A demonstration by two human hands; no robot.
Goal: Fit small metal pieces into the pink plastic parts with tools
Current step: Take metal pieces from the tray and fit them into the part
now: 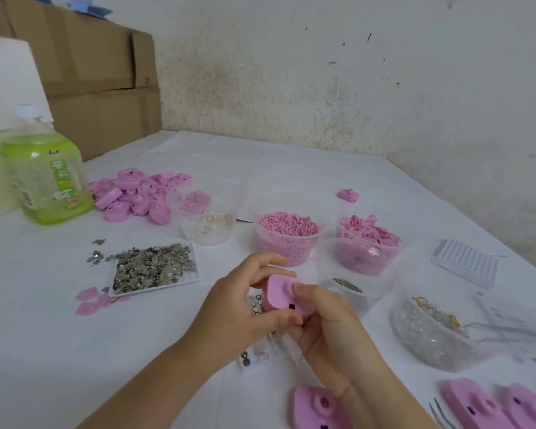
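Note:
Both hands hold one pink plastic part (pixel 279 295) above the table's near middle. My left hand (pixel 235 308) wraps its left side, thumb under its front edge. My right hand (pixel 325 323) grips its right side, a fingertip pressed on its top, and a clear thin tool (pixel 291 348) sticks out beneath the palm. A white tray of small metal pieces (pixel 153 267) lies to the left. Small round metal pieces (pixel 256 301) lie in a clear tray under the hands. More pink parts (pixel 140 195) are heaped at the back left.
A green drink bottle (pixel 45 178) stands far left before cardboard boxes (pixel 99 88). Clear tubs hold pink pellets (pixel 288 236), pink clips (pixel 369 239), tiny springs (pixel 347 284) and clear beads (pixel 430 332). Tweezers (pixel 441 413) and pink parts (pixel 319 407) lie at the near edge.

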